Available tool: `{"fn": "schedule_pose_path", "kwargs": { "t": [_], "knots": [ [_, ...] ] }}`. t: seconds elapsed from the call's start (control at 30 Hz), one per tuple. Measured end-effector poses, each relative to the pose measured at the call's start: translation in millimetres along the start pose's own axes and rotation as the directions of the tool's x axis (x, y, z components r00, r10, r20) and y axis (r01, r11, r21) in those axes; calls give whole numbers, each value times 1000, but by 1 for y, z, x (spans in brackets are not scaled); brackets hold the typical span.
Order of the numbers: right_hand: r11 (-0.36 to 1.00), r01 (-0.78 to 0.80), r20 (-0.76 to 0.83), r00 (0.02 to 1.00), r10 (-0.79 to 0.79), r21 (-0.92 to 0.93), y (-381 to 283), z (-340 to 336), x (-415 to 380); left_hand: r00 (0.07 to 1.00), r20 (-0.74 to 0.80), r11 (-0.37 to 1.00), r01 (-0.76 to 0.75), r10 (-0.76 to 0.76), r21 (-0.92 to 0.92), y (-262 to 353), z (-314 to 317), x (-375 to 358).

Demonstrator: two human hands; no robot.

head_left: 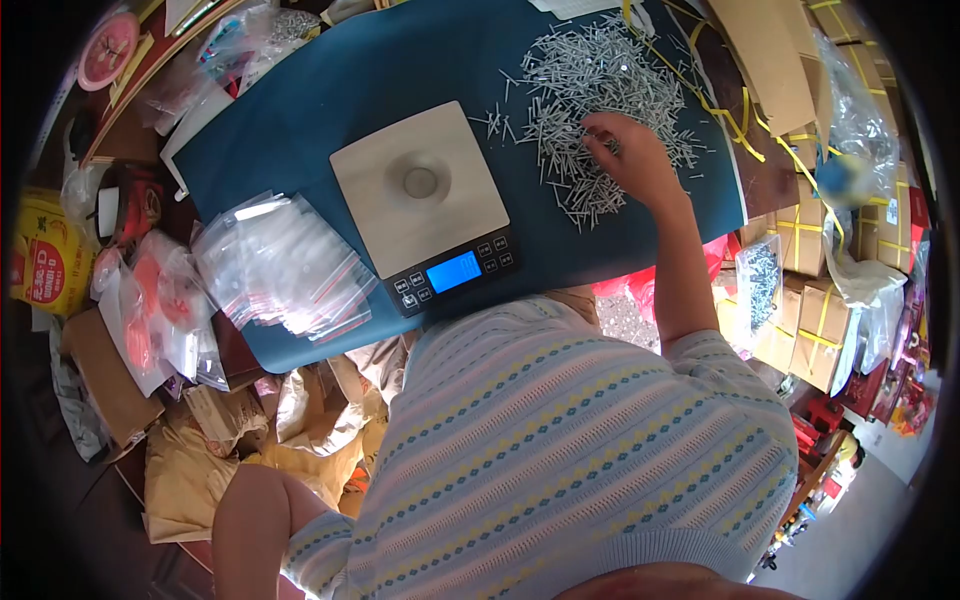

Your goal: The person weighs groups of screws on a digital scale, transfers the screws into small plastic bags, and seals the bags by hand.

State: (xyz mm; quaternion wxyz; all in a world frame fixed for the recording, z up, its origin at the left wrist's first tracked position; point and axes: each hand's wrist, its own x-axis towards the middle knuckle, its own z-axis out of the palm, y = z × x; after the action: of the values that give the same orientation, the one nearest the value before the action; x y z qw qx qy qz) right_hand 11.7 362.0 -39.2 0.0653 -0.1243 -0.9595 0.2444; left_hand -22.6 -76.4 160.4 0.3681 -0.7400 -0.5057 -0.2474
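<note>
My right hand (622,150) rests on the pile of small silver nails or screws (590,80) at the upper right, fingers bent down among the pieces; whether it grips any is hard to make out. Left of the pile lies a digital scale (370,210) with a lit blue display and a small round disc (420,182) on its plate. A stack of clear zip bags (285,265) is spread out left of the scale. On the lower left my left arm hangs down, and its hand is out of view.
A dark blue mat (300,100) covers the table. Yellow straps (740,125) lie by its right edge. Cardboard boxes (815,330) and a bag of screws (760,280) are on the right. Paper bags (190,480) and plastic packets (160,300) lie at the left.
</note>
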Motion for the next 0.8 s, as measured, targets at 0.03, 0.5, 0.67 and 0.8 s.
{"fn": "schedule_pose_path", "kwargs": {
  "t": [0.03,0.5,0.67,0.8],
  "knots": [
    [1000,-9,4,1000,9,0,0,0,0,1000,2,1000,9,-9,-1,0,0,0],
    [996,92,-36,995,-92,6,2,5,6,999,5,999,34,-34,-4,0,3,-1],
    [1000,29,10,1000,-29,12,-6,4,4,999,17,999,48,-48,-12,-3,2,0],
    [1000,-3,34,999,3,9,-4,4,4,998,25,998,52,-51,-24,-4,2,1]
  ]
}}
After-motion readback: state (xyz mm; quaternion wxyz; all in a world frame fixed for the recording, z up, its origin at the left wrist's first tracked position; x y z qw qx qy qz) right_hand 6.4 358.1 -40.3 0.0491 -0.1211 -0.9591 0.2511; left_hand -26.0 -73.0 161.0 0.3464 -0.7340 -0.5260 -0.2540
